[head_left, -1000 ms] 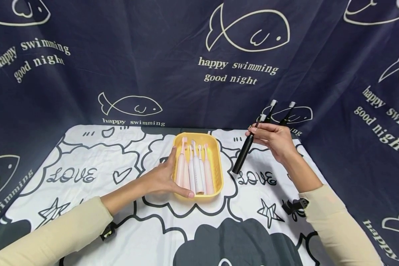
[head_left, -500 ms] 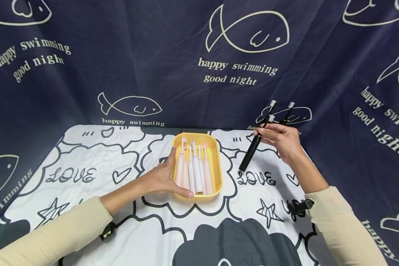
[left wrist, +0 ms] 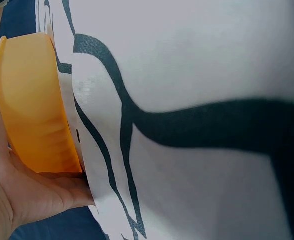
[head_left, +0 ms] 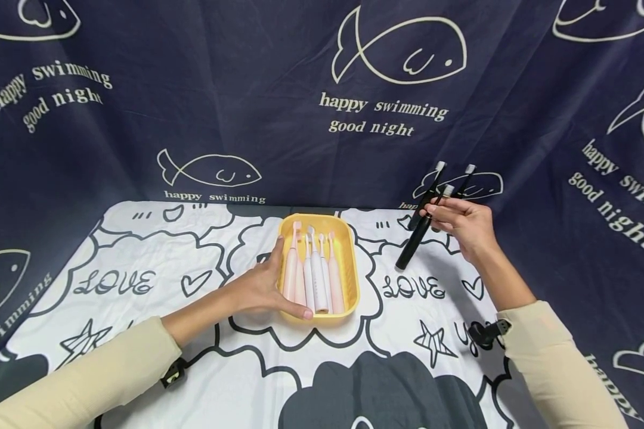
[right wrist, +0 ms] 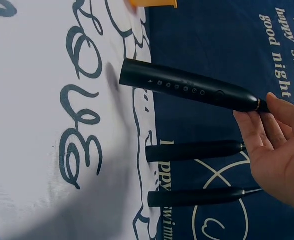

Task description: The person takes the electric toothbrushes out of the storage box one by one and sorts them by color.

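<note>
In the head view my left hand [head_left: 260, 283] rests against a yellow plastic basket [head_left: 352, 268], fingers along its left side and thumb spread along the near edge. The left wrist view shows that hand [left wrist: 22, 185] on the basket's outer wall [left wrist: 34, 100]. Several electric toothbrushes, pale pink [head_left: 335, 285] and white [head_left: 318, 285], lie inside with heads pointing away. My right hand [head_left: 464, 226] pinches a black electric toothbrush [head_left: 414, 243] by its neck, tilted above the cloth. Its row of indicator icons faces the right wrist camera, beside the pinching fingers [right wrist: 279, 135].
Two more black electric toothbrushes [right wrist: 194, 150] [right wrist: 201, 197] stand upright behind my right hand, near the table's far right edge. A white cloth [head_left: 150, 316] with black drawings covers the table. A dark blue curtain [head_left: 279, 89] hangs behind it.
My right hand has moved right with the black electric toothbrush, towards the two standing ones. My left hand and the basket have stayed in place.
</note>
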{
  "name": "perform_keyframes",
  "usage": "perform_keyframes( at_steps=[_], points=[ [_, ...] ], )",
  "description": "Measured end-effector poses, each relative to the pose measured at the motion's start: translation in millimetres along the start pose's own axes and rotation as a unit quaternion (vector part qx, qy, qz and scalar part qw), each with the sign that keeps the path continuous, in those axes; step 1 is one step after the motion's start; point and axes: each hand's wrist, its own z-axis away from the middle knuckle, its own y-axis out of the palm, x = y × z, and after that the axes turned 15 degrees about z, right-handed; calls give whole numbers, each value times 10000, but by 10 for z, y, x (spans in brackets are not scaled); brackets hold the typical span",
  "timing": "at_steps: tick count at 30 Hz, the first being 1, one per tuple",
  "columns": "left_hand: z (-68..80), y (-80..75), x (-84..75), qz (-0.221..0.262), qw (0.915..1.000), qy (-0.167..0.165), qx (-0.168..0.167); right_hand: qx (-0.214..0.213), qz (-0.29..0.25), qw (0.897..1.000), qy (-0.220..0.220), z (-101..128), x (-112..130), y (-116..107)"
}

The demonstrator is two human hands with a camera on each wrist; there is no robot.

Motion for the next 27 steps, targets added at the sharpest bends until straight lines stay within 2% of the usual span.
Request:
perform_keyframes(
  at_steps=[7, 17, 27],
  points=[
    [-8, -17, -13, 46, 10000, 19, 19, -106, -277, 9995, -144, -50, -20, -35],
    [-10, -17, -14, 37, 10000, 60, 9, -419, -249, 9987, -171, -117, -41, -96],
    [-8, -3, -12, 44, 10000, 18, 30, -688, -457, 9964, -200, -195, -71, -180]
  ],
)
